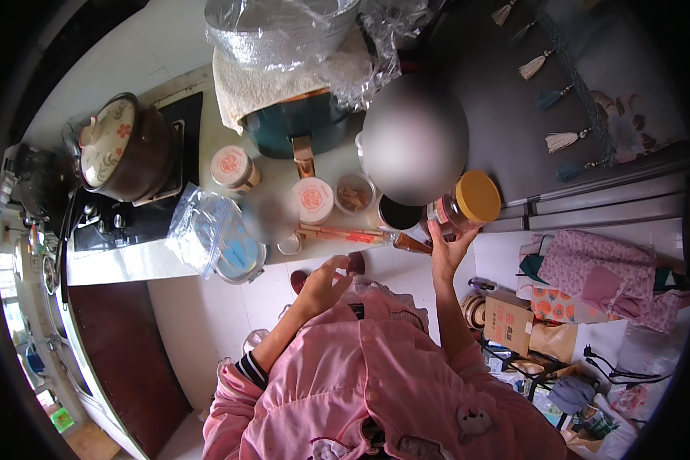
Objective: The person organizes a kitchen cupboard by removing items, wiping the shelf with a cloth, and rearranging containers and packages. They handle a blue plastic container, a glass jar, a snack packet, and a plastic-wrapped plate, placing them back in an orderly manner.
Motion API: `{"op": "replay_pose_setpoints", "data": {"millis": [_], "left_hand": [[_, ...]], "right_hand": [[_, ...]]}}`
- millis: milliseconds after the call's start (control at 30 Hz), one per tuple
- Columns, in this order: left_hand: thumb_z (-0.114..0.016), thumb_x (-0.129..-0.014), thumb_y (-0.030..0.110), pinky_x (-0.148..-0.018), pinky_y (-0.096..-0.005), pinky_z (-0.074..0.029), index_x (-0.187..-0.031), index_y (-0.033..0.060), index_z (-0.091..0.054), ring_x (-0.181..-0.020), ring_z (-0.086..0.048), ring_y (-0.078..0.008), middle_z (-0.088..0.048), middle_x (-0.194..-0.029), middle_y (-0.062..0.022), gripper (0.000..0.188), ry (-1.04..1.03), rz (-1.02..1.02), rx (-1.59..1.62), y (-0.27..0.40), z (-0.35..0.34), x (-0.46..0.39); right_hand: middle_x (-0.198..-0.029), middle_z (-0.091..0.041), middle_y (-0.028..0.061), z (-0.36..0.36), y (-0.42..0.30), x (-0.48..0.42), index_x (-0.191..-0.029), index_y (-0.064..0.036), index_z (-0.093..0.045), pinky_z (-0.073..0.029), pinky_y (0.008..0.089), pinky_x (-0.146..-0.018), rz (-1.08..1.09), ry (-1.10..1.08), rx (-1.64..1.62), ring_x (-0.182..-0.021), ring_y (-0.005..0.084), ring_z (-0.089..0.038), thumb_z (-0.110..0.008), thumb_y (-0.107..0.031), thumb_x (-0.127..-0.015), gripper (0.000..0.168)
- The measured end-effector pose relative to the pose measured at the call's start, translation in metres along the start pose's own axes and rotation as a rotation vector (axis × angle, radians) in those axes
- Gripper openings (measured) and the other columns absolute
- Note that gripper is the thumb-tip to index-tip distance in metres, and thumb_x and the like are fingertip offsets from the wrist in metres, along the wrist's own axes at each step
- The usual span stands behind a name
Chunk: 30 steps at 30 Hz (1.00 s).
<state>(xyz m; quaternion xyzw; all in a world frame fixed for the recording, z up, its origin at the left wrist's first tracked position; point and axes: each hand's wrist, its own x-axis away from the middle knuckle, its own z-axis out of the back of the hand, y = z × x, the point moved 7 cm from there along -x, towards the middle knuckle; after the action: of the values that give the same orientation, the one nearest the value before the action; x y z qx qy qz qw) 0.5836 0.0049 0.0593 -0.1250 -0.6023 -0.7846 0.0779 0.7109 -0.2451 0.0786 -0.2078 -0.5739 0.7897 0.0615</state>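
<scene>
My right hand [453, 247] holds a glass jar [447, 211] with a yellow lid [479, 196], tilted at the counter's right end beside a refrigerator. Dark contents show through the glass. In front of my pink smock, my left hand [325, 286] hangs with nothing in it, thumb and fingers apart. Between the hands, on the counter, lie chopsticks [345, 233] in red-printed wrappers. Behind them stand a white-lidded jar [312, 199], a clear tub [355, 193] with brown pieces in it, and a dark-topped container [399, 213]. Blurred patches hide some items nearby.
A lidded clay pot [123, 149] sits on the gas hob [106, 227] at left. A dark green saucepan [299, 126] points its handle towards me. A zip bag [198, 224] and blue-patterned container [238, 256] overhang the counter's front edge. Bags and a cardboard box [507, 322] crowd the floor at right.
</scene>
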Motion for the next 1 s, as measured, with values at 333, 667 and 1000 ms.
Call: {"op": "replay_pose_setpoints", "data": {"millis": [333, 667, 1000], "left_hand": [[-0.062, -0.081, 0.012, -0.079, -0.0356, -0.048, -0.12, 0.0018, -0.046, -0.09, -0.064, -0.0279, -0.059, -0.108, -0.0179, 0.044, -0.03, 0.003, -0.059, 0.017, -0.001, -0.014], [-0.082, -0.057, 0.049, -0.11, -0.0434, -0.022, -0.142, -0.0026, -0.005, -0.134, -0.023, -0.0376, -0.026, -0.141, -0.0256, 0.125, -0.02, -0.539, -0.046, 0.156, 0.001, -0.011], [-0.087, -0.052, 0.031, -0.103, -0.0396, -0.035, -0.136, -0.0036, -0.024, -0.124, -0.042, -0.0303, -0.042, -0.132, -0.0193, 0.11, 0.247, -0.52, -0.105, 0.172, 0.073, 0.031]], "right_hand": [[-0.124, -0.04, 0.0136, 0.015, -0.005, 0.003, -0.136, -0.001, -0.024, -0.037, 0.036, -0.093, -0.12, -0.091, -0.067, -0.113, 0.0237, -0.043, -0.077, -0.008, -0.068, 0.086], [-0.117, -0.052, 0.0143, 0.032, -0.095, 0.053, -0.125, 0.002, -0.04, -0.047, 0.0356, -0.087, -0.202, -0.528, -0.397, -0.104, 0.0245, -0.055, -0.079, 0.0, -0.063, 0.074], [-0.127, -0.044, 0.0205, -0.052, -0.176, 0.069, -0.136, 0.0, -0.027, -0.034, 0.0418, -0.099, 0.362, -1.071, -0.161, -0.121, 0.0332, -0.042, -0.083, -0.026, -0.065, 0.094]]}}
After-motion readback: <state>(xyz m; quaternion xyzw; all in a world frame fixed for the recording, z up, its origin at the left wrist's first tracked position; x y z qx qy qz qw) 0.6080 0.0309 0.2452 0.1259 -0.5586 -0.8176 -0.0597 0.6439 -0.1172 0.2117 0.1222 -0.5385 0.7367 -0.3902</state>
